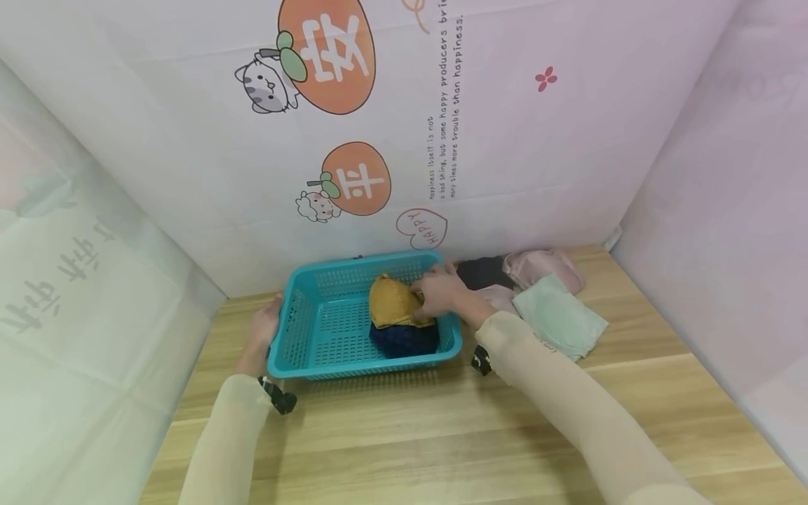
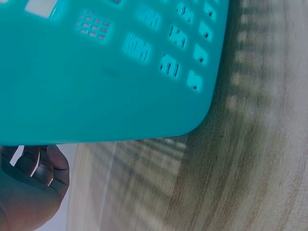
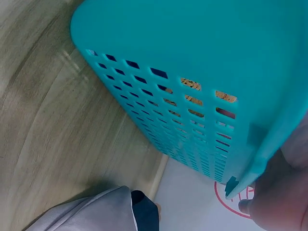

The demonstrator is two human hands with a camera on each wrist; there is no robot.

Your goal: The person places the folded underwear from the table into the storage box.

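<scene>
A turquoise plastic basket (image 1: pixel 362 363) with perforated walls stands on the table against the back wall. My left hand (image 1: pixel 265 324) holds its left rim; in the left wrist view the left hand's fingers (image 2: pixel 43 168) curl at the basket's edge. Over the right rim reaches my right hand (image 1: pixel 438 291), pinching a folded mustard-yellow garment (image 1: pixel 390 303) inside the basket. Part of that garment is hidden by the hand. Just in front of it, also in the basket, lies a folded navy garment (image 1: pixel 404 341). The right wrist view shows the basket's outer wall (image 3: pixel 183 62), with the fingertips hidden.
Right of the basket lie a mint-green garment (image 1: pixel 560 317), a pink garment (image 1: pixel 544 270) and a black garment (image 1: pixel 482 272), with another pale pink piece partly under the right arm. Printed cloth walls (image 1: pixel 517 161) enclose the wooden table (image 1: pixel 391 442) at the back and both sides.
</scene>
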